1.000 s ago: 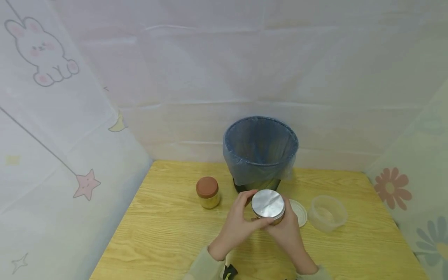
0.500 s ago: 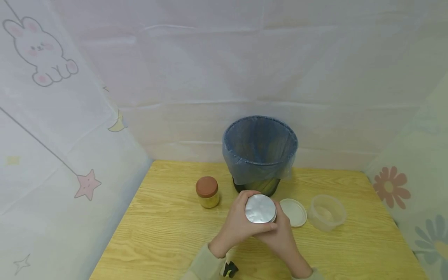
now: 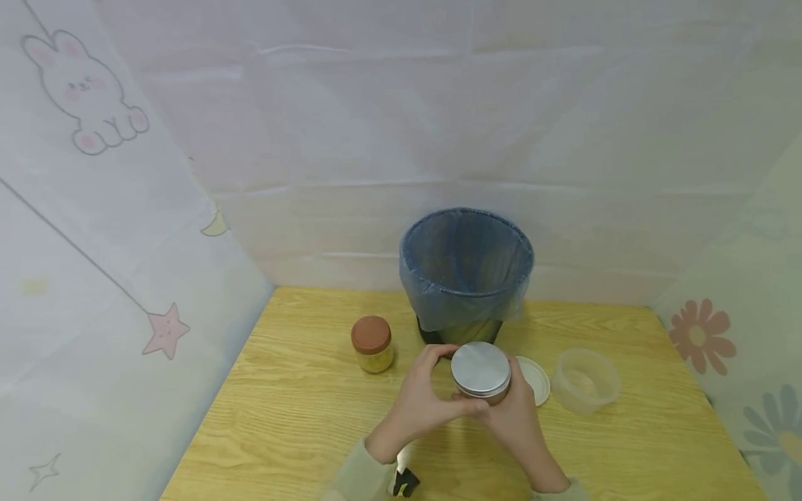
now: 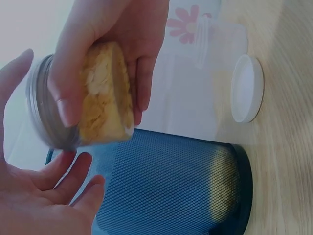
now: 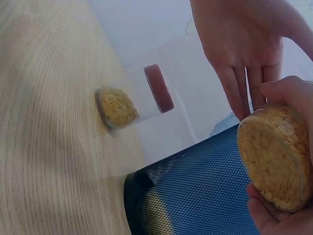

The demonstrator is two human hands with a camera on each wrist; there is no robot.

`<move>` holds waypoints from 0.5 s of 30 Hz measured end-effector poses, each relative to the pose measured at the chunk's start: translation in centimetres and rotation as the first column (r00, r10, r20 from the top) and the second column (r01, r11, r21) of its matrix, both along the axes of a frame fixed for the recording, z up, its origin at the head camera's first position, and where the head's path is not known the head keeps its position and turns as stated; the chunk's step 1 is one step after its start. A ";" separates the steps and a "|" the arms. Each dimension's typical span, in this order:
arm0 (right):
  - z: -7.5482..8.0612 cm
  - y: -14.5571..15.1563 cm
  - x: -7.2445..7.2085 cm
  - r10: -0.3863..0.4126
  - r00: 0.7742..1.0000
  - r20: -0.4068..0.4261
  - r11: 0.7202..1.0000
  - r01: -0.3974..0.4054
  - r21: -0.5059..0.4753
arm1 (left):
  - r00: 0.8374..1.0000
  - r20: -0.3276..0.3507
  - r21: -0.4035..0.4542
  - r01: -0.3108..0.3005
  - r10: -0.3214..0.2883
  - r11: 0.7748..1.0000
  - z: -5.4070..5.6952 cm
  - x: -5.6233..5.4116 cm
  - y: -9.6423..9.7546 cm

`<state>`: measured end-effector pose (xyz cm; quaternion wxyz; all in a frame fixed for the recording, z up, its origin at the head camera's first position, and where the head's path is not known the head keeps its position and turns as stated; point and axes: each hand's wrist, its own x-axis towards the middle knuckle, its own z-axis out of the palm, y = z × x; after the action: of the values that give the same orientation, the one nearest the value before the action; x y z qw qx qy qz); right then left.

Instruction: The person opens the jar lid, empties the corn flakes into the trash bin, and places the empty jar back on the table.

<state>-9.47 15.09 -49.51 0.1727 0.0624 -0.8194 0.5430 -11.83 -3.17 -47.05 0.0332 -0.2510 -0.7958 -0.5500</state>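
Note:
A clear jar [image 5: 274,161] of yellow flakes with a silver lid [image 3: 481,367] is held up in front of the bin. My right hand [image 3: 515,417] grips its body, thumb on one side and fingers on the other. The left hand [image 3: 418,398] is spread around the lid. In the left wrist view, the left fingers [image 4: 73,181] are extended, the fingertips right at the lid's edge and the thumb standing off on the other side. Most of the jar's body is hidden by the hands in the head view.
A mesh bin [image 3: 466,306] with a bluish liner stands at the back. Left of it is a jar with a brown lid [image 3: 371,335], partly filled with yellow flakes. To the right lie a white lid [image 3: 535,381] and a translucent tub [image 3: 585,383]. Something small and black [image 3: 406,481] is near the left sleeve.
The held jar moved left toward me, then back right. Half a second ago the left hand was wrapped closer round the lid; now its fingers are spread wider.

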 end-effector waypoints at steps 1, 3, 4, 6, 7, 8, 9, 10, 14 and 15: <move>0.0 0.1 -0.1 -0.009 1.000 0.005 1.000 0.009 0.001 | 1.000 -0.008 0.002 -0.002 0.002 1.000 -0.1 0.0 -0.1; -0.1 0.3 -0.1 -0.023 0.999 0.024 1.000 0.023 0.006 | 1.000 -0.021 0.003 -0.005 0.006 1.000 -0.2 -0.1 -0.3; -0.1 0.4 -0.2 -0.028 0.999 0.034 1.000 0.027 0.007 | 1.000 -0.026 0.007 -0.006 0.006 1.000 -0.2 -0.2 -0.3; 0.0 0.5 -0.3 -0.034 0.998 0.050 0.999 0.033 0.013 | 1.000 -0.023 0.016 -0.004 0.004 1.000 -0.2 -0.4 -0.4; 0.0 0.6 -0.3 -0.034 0.998 0.058 0.999 0.033 0.014 | 1.000 -0.017 0.021 -0.001 0.002 1.000 -0.1 -0.4 -0.4; 0.1 0.6 -0.3 -0.031 0.997 0.066 0.999 0.030 0.014 | 1.000 -0.012 0.026 0.001 -0.001 1.000 -0.1 -0.5 -0.4; 0.1 0.6 -0.3 -0.026 0.997 0.070 1.000 0.026 0.011 | 1.000 -0.005 0.033 0.005 -0.005 0.999 0.0 -0.5 -0.4; 0.1 0.5 -0.3 -0.016 0.998 0.067 1.000 0.016 0.005 | 1.000 0.007 0.041 0.009 -0.009 0.999 0.0 -0.5 -0.4; -0.1 0.4 -0.2 0.027 0.998 0.048 1.000 -0.027 -0.016 | 0.999 0.038 0.060 0.032 -0.035 0.998 0.1 -0.4 -0.2; -0.1 0.3 -0.2 0.035 0.998 0.043 0.999 -0.035 -0.017 | 0.998 0.041 0.058 0.038 -0.040 0.998 0.1 -0.3 -0.1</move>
<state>-9.63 15.39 -49.60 0.1457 0.0635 -0.8174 0.5536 -12.18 -3.30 -46.97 0.0126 -0.2537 -0.7753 -0.5782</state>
